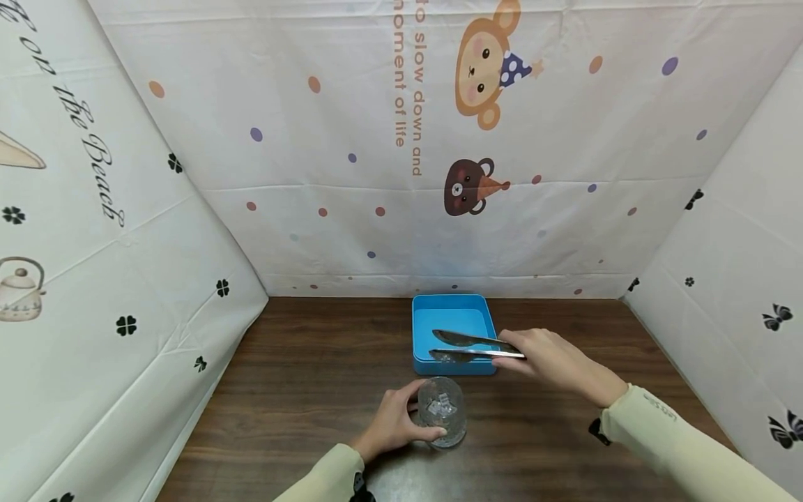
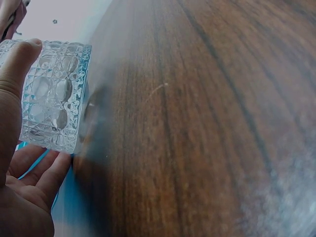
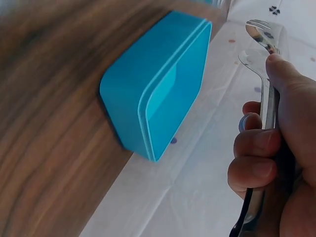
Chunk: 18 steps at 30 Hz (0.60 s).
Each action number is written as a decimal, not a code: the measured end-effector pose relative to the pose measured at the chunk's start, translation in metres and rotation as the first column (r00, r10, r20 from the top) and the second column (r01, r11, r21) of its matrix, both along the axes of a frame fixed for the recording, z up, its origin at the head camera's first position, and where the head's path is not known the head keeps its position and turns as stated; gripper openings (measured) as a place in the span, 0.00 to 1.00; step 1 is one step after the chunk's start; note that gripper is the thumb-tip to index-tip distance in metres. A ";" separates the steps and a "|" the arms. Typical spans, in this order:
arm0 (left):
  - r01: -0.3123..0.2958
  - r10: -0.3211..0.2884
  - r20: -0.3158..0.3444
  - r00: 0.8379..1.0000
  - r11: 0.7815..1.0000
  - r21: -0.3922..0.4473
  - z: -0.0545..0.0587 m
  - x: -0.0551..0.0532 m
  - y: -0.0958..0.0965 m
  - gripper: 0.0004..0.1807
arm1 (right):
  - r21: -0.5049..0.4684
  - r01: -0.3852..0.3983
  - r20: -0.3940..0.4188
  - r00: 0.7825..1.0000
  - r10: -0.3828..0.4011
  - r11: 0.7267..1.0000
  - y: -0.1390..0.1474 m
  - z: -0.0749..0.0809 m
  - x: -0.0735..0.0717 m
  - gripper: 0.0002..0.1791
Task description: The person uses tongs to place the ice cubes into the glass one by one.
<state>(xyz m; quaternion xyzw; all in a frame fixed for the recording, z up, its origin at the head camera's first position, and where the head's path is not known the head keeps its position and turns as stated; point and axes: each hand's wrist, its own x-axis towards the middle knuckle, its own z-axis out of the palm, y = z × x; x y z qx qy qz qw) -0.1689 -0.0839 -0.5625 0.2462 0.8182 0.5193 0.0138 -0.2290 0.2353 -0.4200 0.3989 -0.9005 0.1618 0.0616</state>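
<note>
My left hand holds a clear cut-glass tumbler, its thumb on the near side and its fingers by the far side. Clear pieces like ice cubes show inside the glass. In the left wrist view the tumbler has a faceted pattern, and the thumb lies across it. My right hand grips metal tongs, whose tips are apart above the blue box. Something clear glints near the lower tip; whether the tongs hold it I cannot tell. The right wrist view shows the tongs in the curled fingers.
The box stands at the back of the brown wood-grain table, just behind the tumbler. Printed white cloth hangs behind the table, with more cloth along its left and right sides.
</note>
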 end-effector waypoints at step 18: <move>0.006 -0.007 0.022 1.000 1.000 0.006 0.002 0.000 0.000 0.41 | 0.088 0.153 0.081 0.984 -0.160 0.984 0.007 0.004 -0.059 0.27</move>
